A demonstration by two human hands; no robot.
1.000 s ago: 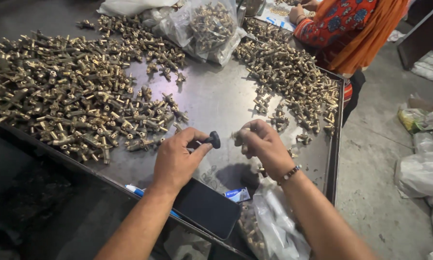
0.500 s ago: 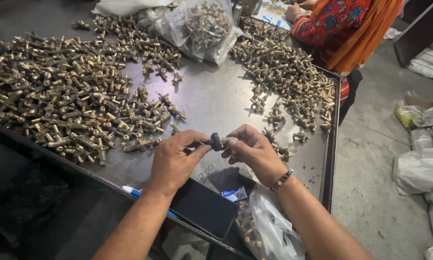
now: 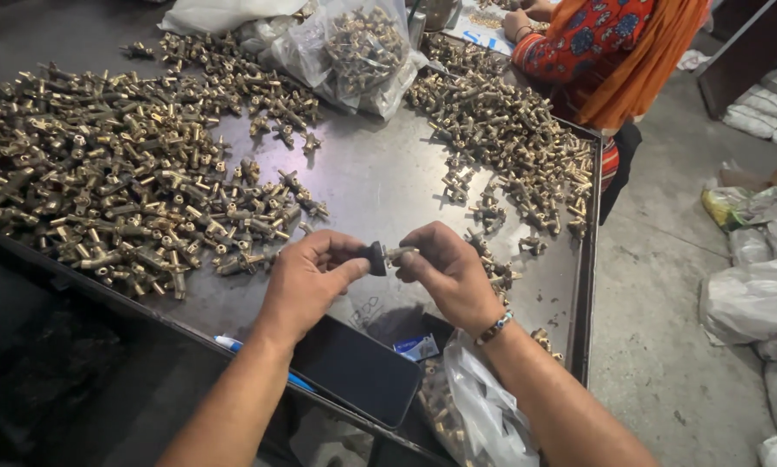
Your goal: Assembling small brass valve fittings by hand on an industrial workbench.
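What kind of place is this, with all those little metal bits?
Likely a small workshop assembling brass fittings: heaps of brass fittings cover a metal worktable, clear bags hold more, and another person works opposite.

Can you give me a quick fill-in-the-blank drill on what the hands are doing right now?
1. The left hand pinches a small ____ knob between thumb and fingers.
2. The right hand holds a brass fitting against that knob, and its wrist wears a beaded ____.
3. A dark phone lies at the near edge of the metal ____.
4. The clear bag of fittings sits at the ____ side of the table.

Missing words: black; bracelet; table; far
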